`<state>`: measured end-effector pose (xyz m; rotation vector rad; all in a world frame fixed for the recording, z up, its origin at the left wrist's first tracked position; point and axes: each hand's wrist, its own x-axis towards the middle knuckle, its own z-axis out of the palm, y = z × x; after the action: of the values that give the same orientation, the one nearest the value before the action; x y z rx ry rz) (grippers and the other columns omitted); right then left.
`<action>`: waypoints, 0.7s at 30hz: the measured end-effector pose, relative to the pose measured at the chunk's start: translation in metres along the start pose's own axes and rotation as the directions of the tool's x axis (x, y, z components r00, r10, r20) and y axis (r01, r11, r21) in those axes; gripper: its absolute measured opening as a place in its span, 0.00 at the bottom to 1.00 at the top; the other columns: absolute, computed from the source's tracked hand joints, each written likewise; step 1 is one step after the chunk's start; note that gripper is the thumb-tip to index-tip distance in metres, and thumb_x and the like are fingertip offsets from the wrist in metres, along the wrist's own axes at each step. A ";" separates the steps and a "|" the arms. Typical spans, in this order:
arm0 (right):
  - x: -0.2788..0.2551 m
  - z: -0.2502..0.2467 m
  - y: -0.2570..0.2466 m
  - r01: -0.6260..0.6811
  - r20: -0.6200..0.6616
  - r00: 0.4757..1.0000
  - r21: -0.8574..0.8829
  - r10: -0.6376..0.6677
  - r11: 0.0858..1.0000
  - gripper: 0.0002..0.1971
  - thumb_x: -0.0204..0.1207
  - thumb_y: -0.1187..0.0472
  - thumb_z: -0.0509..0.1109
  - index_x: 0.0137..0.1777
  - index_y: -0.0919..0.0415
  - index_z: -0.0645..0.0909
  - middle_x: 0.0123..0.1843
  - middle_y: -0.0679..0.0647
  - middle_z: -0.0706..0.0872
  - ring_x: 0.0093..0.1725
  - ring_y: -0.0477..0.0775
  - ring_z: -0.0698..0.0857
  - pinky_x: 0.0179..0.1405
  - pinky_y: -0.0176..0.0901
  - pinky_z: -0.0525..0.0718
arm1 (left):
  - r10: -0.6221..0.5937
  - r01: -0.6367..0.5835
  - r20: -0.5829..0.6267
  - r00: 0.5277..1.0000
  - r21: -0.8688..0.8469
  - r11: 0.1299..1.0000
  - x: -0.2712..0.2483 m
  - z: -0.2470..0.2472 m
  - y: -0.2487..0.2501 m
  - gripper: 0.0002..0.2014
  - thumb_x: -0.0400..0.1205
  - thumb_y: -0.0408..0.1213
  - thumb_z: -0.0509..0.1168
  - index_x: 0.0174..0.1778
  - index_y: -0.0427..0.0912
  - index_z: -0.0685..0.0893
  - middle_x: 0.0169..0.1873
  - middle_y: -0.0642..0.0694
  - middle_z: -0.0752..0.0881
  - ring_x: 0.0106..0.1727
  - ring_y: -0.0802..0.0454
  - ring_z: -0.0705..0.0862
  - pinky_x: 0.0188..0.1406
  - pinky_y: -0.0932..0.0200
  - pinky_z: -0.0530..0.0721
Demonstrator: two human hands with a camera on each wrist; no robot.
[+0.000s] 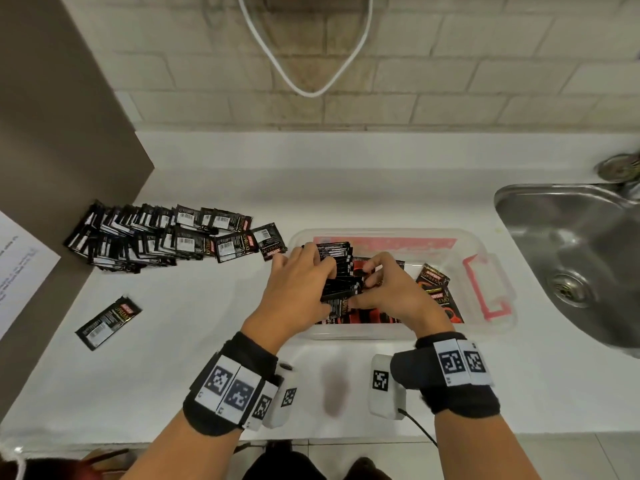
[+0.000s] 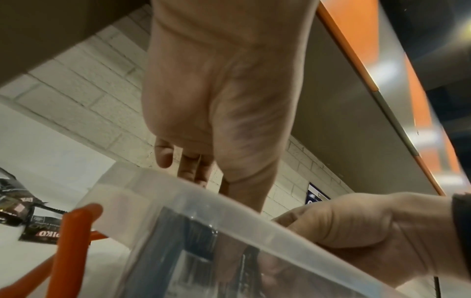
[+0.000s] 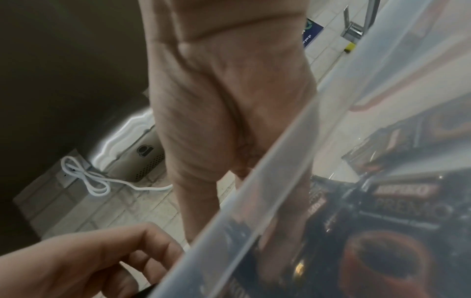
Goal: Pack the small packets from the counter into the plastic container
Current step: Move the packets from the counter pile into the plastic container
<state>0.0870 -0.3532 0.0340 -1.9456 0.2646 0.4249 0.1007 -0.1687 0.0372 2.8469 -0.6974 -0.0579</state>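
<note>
A clear plastic container [image 1: 381,332] with pink clasps stands on the white counter and holds several black and red packets. Both hands reach into its left half. My left hand [image 1: 311,271] and right hand [image 1: 377,282] grip a stack of black packets [image 1: 341,271] from opposite sides, the fingers curled round it. More packets lie flat at the container's right end [image 1: 438,289]. A large pile of packets [image 1: 156,237] sits on the counter to the left, with a single packet [image 1: 109,322] nearer me. In the left wrist view the container rim [image 2: 229,211] hides the fingertips of the left hand [image 2: 216,100].
A steel sink [image 1: 571,254] is set into the counter at the right. A brown panel [image 1: 69,133] with a sheet of paper [image 1: 20,271] stands at the left. A white cable [image 1: 304,81] hangs on the brick wall behind.
</note>
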 end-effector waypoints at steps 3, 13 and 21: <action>0.004 0.000 -0.001 0.002 -0.007 1.000 -0.030 -0.003 1.000 0.42 0.62 0.69 0.85 0.74 0.57 0.66 0.56 0.54 0.77 0.59 0.59 0.83 0.55 0.50 0.84 | 0.022 -0.021 -0.017 1.000 0.028 0.999 0.002 0.003 0.002 0.35 0.71 0.49 0.78 0.72 0.53 0.70 0.68 0.50 0.68 0.71 0.48 0.65 0.69 0.49 0.63; 0.005 0.007 -0.007 0.056 0.064 0.996 -0.024 -0.055 0.998 0.32 0.66 0.74 0.79 0.72 0.61 0.76 0.50 0.51 0.82 0.43 0.50 0.85 0.58 0.52 0.87 | 0.055 -0.064 0.192 0.980 0.039 0.997 0.013 0.016 -0.002 0.49 0.81 0.47 0.68 0.88 0.41 0.39 0.88 0.42 0.39 0.88 0.49 0.37 0.82 0.47 0.28; 0.005 0.008 -0.007 0.073 0.071 0.995 0.019 -0.075 0.997 0.30 0.69 0.76 0.76 0.71 0.62 0.76 0.49 0.49 0.82 0.35 0.38 0.85 0.36 0.30 0.83 | 0.092 -0.091 0.215 0.972 -0.014 0.996 0.012 0.008 -0.004 0.52 0.79 0.53 0.69 0.88 0.43 0.42 0.88 0.44 0.42 0.88 0.50 0.40 0.81 0.46 0.27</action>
<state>0.0924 -0.3429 0.0352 -1.9137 0.1491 0.4413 0.1125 -0.1720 0.0286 2.8267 -0.8694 -0.3584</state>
